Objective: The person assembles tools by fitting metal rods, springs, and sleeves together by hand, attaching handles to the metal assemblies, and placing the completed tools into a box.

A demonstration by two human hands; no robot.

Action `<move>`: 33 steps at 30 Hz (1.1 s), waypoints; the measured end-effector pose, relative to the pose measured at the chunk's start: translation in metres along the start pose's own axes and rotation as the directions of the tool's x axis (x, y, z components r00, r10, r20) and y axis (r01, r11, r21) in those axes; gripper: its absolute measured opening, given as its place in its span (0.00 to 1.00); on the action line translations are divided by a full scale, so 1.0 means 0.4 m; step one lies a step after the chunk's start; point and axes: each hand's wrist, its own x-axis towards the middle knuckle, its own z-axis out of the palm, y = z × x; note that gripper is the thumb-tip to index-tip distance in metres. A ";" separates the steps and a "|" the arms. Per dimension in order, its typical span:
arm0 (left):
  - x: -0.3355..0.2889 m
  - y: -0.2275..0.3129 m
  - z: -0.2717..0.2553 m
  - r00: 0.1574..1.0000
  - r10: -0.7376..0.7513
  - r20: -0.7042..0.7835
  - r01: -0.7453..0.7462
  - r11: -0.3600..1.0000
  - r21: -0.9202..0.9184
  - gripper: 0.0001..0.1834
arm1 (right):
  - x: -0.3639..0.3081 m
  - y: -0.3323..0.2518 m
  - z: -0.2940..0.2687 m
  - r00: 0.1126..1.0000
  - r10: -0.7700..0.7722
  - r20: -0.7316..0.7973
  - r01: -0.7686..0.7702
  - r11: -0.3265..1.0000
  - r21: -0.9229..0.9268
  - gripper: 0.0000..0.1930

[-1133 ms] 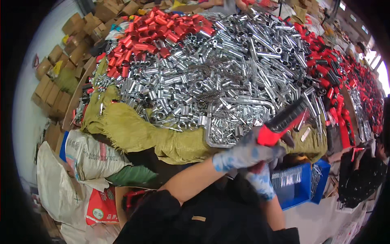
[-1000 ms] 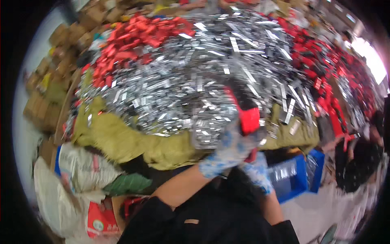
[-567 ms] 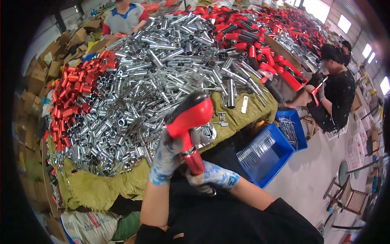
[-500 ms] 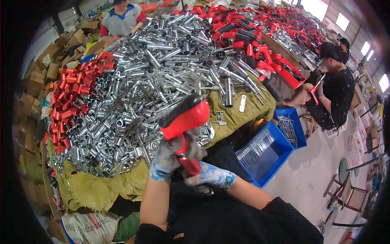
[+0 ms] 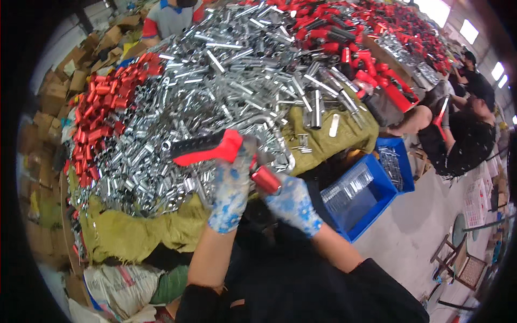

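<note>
My left hand (image 5: 230, 194), in a white glove with blue patches, is closed round the red-and-black angled handle (image 5: 207, 149). Its dark grip points left, above the metal pile. A short red sleeve (image 5: 266, 180) sits at the handle's right end, tilted down; whether the two are joined is hard to see. My right hand (image 5: 293, 204), gloved alike, is at the lower end of this sleeve, its fingers partly hidden behind it. Beyond both hands spreads a heap of chrome tubes and metal parts (image 5: 215, 86).
Red sleeves (image 5: 102, 116) lie heaped at left, red-and-black handles (image 5: 334, 32) at the back. Yellow-green sacking (image 5: 145, 231) covers the near edge. Blue bins (image 5: 371, 207) with metal rods stand at right. Co-workers sit at right (image 5: 466, 129) and stand at the far left (image 5: 171, 21).
The handle has swung from pointing up and right to pointing left, its grip now lower. My right hand has shifted right and up. The view has tilted slightly.
</note>
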 end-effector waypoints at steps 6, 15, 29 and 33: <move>0.026 0.064 -0.042 0.931 0.004 0.364 -0.068 0.984 0.163 0.26 | 0.005 -0.037 -0.057 0.875 0.149 0.461 -0.372 0.814 0.445 0.11; 0.033 0.140 0.030 0.981 0.192 0.026 -0.174 0.817 0.549 0.17 | 0.003 -0.020 -0.021 0.998 0.004 0.059 -0.012 0.991 0.134 0.11; 0.155 0.161 0.041 0.885 0.465 -0.013 -0.394 0.764 0.511 0.26 | 0.018 0.029 -0.055 0.993 0.119 0.010 -0.118 0.964 0.237 0.09; 0.260 0.134 0.043 0.964 0.253 0.084 -0.253 0.765 0.592 0.25 | 0.031 0.096 -0.061 0.978 0.199 -0.062 -0.174 0.944 0.282 0.10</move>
